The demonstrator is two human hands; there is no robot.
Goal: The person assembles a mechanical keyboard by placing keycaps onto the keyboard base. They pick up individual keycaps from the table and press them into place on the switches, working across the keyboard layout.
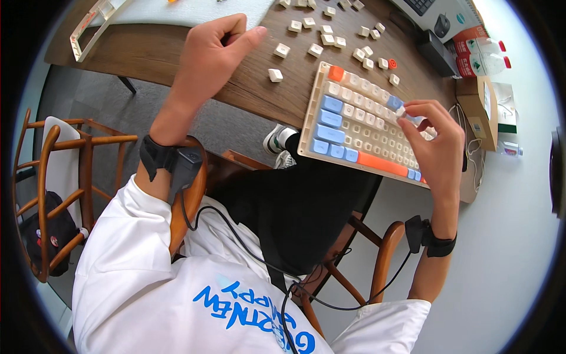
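A mechanical keyboard (306, 127) in a cream frame lies at the table's near edge. It carries white, blue and orange keycaps, while part of its middle and right shows bare switches. My right hand (435, 133) is above its right side, thumb and fingertips closed on a small white keycap (401, 112). My left hand (213, 56) is held over the table to the left of the keyboard, fingers curled in and thumb against them. Whatever it may hold is hidden. Loose white keycaps (282, 51) are scattered on the wood beyond the keyboard, with an orange keycap (392, 64) among them.
A white foam sheet (177, 13) and a narrow cream frame piece (88, 35) sit at the far left. Bottles (480, 65), a cardboard box (474, 112) and a black box (436, 53) stand along the right. A wooden chair (85, 159) is on the left.
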